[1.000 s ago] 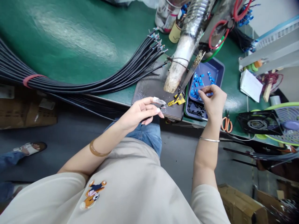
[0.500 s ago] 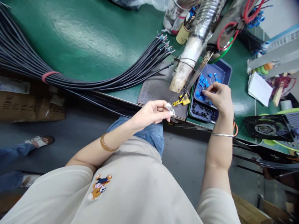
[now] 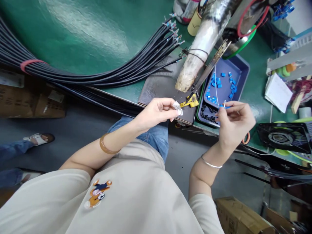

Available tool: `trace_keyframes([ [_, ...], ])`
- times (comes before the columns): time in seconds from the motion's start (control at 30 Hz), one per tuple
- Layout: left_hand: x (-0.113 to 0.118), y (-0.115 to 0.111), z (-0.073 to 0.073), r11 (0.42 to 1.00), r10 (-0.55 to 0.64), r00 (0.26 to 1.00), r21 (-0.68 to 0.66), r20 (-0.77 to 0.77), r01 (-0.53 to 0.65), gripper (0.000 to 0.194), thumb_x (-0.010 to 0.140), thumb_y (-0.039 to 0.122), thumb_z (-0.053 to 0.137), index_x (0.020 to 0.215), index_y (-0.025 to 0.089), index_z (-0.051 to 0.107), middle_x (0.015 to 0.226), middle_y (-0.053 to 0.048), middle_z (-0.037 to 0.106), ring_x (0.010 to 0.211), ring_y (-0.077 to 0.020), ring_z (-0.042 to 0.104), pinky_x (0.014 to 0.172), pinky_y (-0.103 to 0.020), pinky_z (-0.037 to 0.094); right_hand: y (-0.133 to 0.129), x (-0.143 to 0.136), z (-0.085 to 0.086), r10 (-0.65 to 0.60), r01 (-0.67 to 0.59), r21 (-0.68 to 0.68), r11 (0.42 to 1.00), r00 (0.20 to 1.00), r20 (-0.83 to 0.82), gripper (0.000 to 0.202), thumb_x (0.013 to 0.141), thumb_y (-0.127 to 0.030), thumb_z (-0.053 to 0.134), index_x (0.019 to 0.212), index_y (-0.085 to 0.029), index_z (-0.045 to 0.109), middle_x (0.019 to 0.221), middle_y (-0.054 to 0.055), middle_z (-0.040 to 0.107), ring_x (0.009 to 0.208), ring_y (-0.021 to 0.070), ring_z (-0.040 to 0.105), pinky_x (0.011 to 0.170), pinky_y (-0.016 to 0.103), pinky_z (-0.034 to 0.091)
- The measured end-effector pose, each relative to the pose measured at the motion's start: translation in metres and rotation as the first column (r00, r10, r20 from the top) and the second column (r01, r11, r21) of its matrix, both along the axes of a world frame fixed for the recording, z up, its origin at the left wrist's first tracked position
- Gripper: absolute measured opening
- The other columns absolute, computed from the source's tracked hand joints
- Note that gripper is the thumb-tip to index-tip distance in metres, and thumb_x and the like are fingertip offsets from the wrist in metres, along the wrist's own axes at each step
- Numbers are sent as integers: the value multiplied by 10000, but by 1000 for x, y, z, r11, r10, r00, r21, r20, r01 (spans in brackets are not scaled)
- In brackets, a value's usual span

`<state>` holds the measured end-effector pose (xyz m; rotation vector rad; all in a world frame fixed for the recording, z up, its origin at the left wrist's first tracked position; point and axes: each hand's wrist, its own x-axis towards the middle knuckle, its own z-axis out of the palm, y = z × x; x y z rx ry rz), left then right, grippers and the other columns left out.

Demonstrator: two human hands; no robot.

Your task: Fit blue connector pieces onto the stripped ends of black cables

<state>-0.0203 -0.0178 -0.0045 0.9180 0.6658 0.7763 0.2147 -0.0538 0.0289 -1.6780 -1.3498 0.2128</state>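
Observation:
My left hand (image 3: 162, 112) is closed on a small crumpled whitish piece (image 3: 177, 106), just in front of the dark mat (image 3: 156, 89). My right hand (image 3: 235, 120) pinches the end of a thin white strand (image 3: 216, 85), which runs upward over the trays. Blue connectors (image 3: 215, 81) lie in the upper blue tray (image 3: 240, 65). Small black parts (image 3: 206, 113) fill the lower tray beside my right hand. Between the hands, on the mat, is a yellow tool (image 3: 192, 101).
Black cables (image 3: 97, 78) with stripped ends lie across the green table (image 3: 80, 39). A wrapped tube (image 3: 195, 61) slants down over the mat. Right of the trays are papers (image 3: 278, 91) and a black fan (image 3: 282, 137). Another person's foot (image 3: 40, 139) shows at left.
My right hand has drawn back from the blue connectors toward the table's front edge, with the white strand between its fingers. My left hand keeps its hold. The view has shifted slightly.

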Motion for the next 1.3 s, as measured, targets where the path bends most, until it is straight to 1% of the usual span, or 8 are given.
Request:
trace_keyframes([
  [0.13, 2, -1, 0, 998, 33, 998, 47, -49, -31, 98, 752, 164, 660, 704, 126, 584, 523, 36, 541, 485, -28, 418, 455, -162, 256, -20, -33, -17, 88, -85, 20, 996, 971, -222, 226, 780, -225, 720, 713, -197, 507, 786, -36, 621, 577, 86, 615, 548, 252, 535],
  [0.23, 3, -1, -2, 998, 27, 998, 64, -63, -23, 112, 772, 167, 641, 702, 135, 559, 498, 45, 531, 454, -20, 379, 453, -163, 248, -27, -56, -27, 170, -149, 88, 985, 927, -334, 212, 805, -207, 704, 719, -194, 510, 782, -39, 634, 598, 91, 643, 580, 264, 583],
  [0.3, 4, -2, -3, 997, 28, 997, 75, -68, -23, 99, 781, 165, 634, 725, 141, 555, 491, 50, 532, 440, -18, 365, 455, -163, 252, -28, -70, -32, 135, -97, 156, 983, 957, -257, 166, 809, -170, 702, 734, -193, 556, 790, -30, 646, 660, 106, 669, 601, 268, 584],
  [0.37, 5, -1, -3, 995, 40, 997, 94, -66, -33, 87, 776, 157, 636, 742, 144, 558, 493, 51, 533, 451, -26, 398, 469, -162, 278, -26, -81, -34, 65, -43, 263, 964, 995, -75, 130, 782, -118, 728, 769, -199, 628, 797, -20, 666, 738, 122, 679, 643, 278, 584],
  [0.47, 6, -1, -4, 992, 52, 997, 115, -61, -45, 90, 760, 151, 637, 721, 143, 556, 511, 46, 525, 486, -40, 447, 498, -167, 321, -23, -88, -37, 45, -85, 389, 917, 993, 110, 191, 763, -64, 735, 855, -224, 686, 857, -9, 708, 820, 134, 684, 729, 310, 598],
  [0.73, 8, -2, -2, 991, 61, 997, 121, -56, -54, 80, 740, 136, 613, 684, 141, 555, 517, 62, 433, 473, -29, 350, 466, -180, 255, -27, -92, -41, 220, -227, 382, 896, 974, 63, 162, 854, -93, 621, 948, -224, 621, 941, 6, 722, 864, 152, 711, 738, 332, 622],
  [1.0, 9, 1, -1, 992, 68, 991, 113, -119, -55, 133, 757, 179, 642, 647, 130, 587, 508, 38, 503, 460, -30, 410, 444, -158, 276, -25, -89, -47, 202, -164, 288, 944, 973, -110, 54, 900, -147, 574, 916, -198, 572, 973, 32, 722, 877, 147, 724, 732, 303, 623],
  [1.3, 10, 9, 1, 992, 65, 992, 113, -104, -53, 145, 739, 144, 644, 612, 132, 574, 480, 47, 510, 430, -18, 411, 432, -141, 302, -21, -84, -50, 221, -241, 302, 922, 970, 99, 134, 821, -80, 634, 851, -205, 598, 1000, 17, 742, 911, 154, 724, 790, 328, 616],
])
